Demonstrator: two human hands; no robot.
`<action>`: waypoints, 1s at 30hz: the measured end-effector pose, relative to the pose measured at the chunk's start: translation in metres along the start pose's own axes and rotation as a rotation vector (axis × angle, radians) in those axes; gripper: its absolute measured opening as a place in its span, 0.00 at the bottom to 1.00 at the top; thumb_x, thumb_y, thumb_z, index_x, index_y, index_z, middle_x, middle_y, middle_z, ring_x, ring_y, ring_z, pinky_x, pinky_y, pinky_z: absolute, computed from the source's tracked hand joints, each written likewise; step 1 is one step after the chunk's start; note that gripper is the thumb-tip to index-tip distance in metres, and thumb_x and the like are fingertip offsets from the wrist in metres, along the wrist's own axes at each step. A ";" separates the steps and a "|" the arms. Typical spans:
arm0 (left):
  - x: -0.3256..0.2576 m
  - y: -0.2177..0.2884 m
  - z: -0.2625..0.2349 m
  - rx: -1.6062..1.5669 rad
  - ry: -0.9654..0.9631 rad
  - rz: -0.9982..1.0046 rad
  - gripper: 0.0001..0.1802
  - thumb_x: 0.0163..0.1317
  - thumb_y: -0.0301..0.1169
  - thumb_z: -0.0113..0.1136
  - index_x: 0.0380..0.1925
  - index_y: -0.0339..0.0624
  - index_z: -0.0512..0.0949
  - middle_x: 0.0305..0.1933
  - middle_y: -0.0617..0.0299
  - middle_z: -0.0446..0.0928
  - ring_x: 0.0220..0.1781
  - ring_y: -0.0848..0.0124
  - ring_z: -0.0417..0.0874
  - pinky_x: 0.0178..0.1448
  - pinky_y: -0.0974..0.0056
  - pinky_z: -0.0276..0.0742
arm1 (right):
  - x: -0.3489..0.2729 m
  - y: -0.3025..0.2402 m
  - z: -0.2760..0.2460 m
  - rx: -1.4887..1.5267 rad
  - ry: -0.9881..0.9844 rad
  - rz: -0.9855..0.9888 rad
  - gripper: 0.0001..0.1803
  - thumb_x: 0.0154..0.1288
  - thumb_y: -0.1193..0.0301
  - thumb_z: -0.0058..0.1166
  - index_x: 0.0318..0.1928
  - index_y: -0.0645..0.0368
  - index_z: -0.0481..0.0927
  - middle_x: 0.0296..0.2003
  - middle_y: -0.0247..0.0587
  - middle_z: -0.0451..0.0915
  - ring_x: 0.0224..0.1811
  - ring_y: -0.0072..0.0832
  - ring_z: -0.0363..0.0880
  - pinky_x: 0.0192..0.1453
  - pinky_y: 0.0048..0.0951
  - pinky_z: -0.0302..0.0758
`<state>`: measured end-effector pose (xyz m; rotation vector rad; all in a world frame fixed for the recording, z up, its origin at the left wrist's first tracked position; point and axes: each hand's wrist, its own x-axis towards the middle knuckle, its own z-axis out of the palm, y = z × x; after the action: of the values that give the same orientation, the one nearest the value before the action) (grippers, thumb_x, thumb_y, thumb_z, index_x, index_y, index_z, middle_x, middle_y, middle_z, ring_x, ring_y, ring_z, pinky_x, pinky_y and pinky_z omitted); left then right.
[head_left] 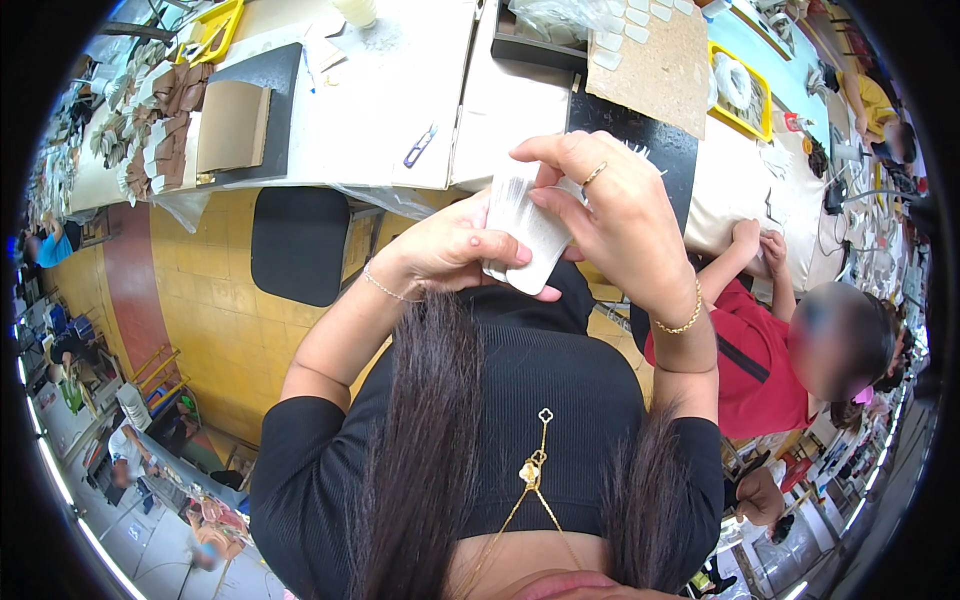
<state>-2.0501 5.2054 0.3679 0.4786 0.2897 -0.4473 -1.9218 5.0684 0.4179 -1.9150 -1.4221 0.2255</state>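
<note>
white worktable [380, 110] behind, both hands, left hand [455, 250], right hand [620, 215], grip closed on white flat packet [525, 235]

- Both forearms rise from the lower edge, elbows bent, hands meeting before the chest.
- The left hand [455, 250] curls palm-in, thumb stretched toward the right, fingers closed in a grip.
- The right hand [615, 215] arches above it, fingertips [545, 197] pinched downward.
</note>
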 end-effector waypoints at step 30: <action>0.003 0.002 -0.001 -0.155 -0.169 0.174 0.55 0.49 0.16 0.55 0.75 0.56 0.40 0.65 0.37 0.63 0.62 0.40 0.74 0.55 0.37 0.79 | -0.045 0.026 0.008 0.567 0.418 0.417 0.09 0.66 0.71 0.61 0.39 0.62 0.76 0.33 0.30 0.74 0.34 0.16 0.71 0.41 0.18 0.70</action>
<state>-2.0470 5.2063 0.3663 0.3091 0.1174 -0.2906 -1.9233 5.0290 0.3832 -1.6288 -0.5897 0.3552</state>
